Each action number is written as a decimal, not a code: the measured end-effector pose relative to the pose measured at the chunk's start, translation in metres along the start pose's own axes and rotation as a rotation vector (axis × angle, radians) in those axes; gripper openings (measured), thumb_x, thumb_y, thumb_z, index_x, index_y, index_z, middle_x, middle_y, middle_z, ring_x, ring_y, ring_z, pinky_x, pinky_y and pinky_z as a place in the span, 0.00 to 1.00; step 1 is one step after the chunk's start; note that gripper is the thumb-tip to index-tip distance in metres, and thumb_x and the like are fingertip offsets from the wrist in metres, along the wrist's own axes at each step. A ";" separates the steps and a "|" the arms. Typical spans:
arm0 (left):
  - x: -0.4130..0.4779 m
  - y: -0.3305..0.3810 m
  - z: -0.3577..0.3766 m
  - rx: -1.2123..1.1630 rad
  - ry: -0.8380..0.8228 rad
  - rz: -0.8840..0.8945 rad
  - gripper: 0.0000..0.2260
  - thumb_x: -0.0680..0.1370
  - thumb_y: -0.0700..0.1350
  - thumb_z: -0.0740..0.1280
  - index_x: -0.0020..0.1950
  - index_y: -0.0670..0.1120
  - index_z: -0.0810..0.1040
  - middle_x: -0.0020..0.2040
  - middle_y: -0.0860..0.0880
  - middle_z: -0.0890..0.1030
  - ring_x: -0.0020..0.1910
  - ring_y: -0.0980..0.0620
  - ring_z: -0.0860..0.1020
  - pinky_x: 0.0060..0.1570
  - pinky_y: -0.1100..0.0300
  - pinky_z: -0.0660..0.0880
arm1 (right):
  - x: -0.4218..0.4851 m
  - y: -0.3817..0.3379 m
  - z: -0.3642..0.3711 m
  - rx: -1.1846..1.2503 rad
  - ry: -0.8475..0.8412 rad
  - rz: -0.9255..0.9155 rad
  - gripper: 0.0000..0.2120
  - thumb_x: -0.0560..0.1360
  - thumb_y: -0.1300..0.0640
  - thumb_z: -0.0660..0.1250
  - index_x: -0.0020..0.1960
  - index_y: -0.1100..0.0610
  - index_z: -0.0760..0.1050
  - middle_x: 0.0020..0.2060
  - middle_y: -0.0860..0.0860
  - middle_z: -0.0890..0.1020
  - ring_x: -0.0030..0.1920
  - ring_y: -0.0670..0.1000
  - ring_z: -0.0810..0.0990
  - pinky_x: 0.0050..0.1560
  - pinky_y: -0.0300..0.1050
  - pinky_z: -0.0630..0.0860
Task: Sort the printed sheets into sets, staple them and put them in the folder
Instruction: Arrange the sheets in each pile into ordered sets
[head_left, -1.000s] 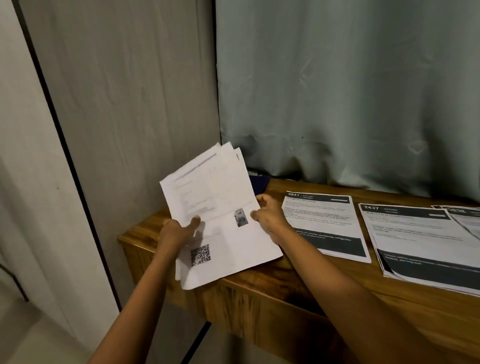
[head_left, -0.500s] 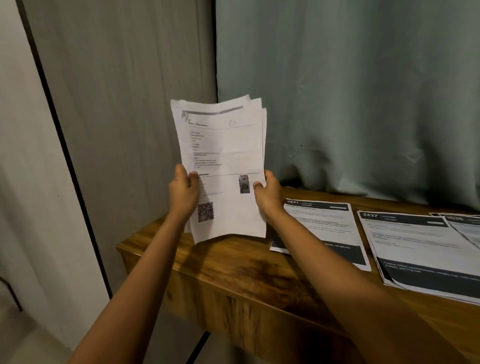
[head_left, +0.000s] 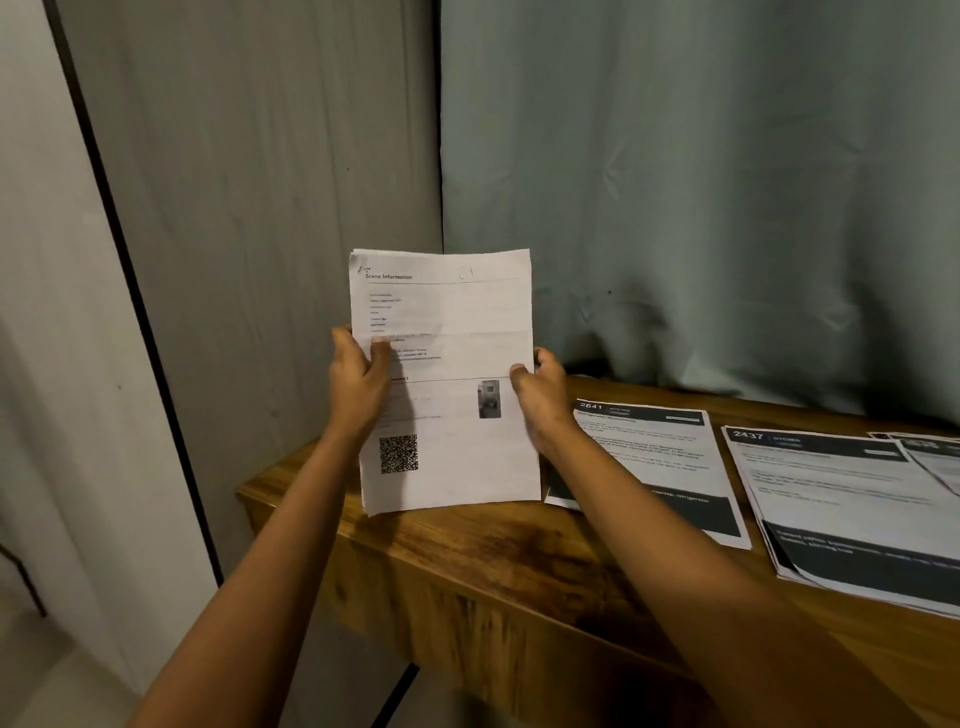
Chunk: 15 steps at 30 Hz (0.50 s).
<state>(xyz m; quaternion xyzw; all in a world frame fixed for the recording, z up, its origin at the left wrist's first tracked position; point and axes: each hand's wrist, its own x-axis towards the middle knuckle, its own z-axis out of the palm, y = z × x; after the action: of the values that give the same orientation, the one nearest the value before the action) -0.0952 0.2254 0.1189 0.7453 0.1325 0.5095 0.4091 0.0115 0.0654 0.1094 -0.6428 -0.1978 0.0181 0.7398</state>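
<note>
A stack of white printed sheets (head_left: 457, 332), headed "Scene Information" with a QR code and a small photo, stands upright with its bottom edge on the wooden table (head_left: 519, 561). My left hand (head_left: 358, 382) grips its left edge, thumb across the front. My right hand (head_left: 540, 397) holds the right edge with thumb and fingers. The sheets look squared together. To the right a sheet set marked 2641 (head_left: 660, 467) lies flat, and further right lies a pile marked 2437 (head_left: 852, 499). No stapler or folder is in view.
A grey-green curtain (head_left: 701, 208) hangs behind the table. A grey wall panel (head_left: 260, 208) stands at the left, by the table's left end. More sheets (head_left: 930, 452) overlap the 2437 pile at the far right edge.
The stack went from lying tilted on the table to raised in the air, and now stands lower with its bottom edge on the table and its sheets aligned.
</note>
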 end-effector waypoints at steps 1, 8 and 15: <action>0.001 0.003 0.000 -0.009 -0.004 0.012 0.07 0.82 0.43 0.58 0.56 0.42 0.63 0.57 0.42 0.77 0.52 0.48 0.77 0.50 0.52 0.77 | 0.000 -0.002 0.002 -0.006 0.007 -0.027 0.12 0.79 0.64 0.59 0.60 0.56 0.74 0.55 0.53 0.81 0.53 0.54 0.81 0.55 0.54 0.79; -0.012 0.005 0.002 -0.053 0.014 0.127 0.07 0.83 0.45 0.57 0.58 0.46 0.60 0.57 0.50 0.77 0.48 0.60 0.78 0.43 0.68 0.77 | -0.009 0.001 0.009 -0.090 -0.014 -0.109 0.14 0.81 0.63 0.55 0.64 0.56 0.69 0.61 0.53 0.77 0.60 0.55 0.76 0.62 0.50 0.74; -0.035 -0.020 0.008 0.082 -0.052 -0.010 0.06 0.83 0.41 0.56 0.57 0.41 0.61 0.59 0.42 0.77 0.51 0.44 0.78 0.43 0.60 0.76 | -0.016 0.014 0.001 -0.440 -0.036 -0.095 0.15 0.82 0.62 0.53 0.68 0.60 0.64 0.63 0.57 0.76 0.60 0.58 0.75 0.48 0.39 0.68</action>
<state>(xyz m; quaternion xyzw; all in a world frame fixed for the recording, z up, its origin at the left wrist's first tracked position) -0.0990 0.2126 0.0795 0.7737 0.1465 0.4821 0.3841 0.0002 0.0640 0.0918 -0.7781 -0.2402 -0.0491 0.5783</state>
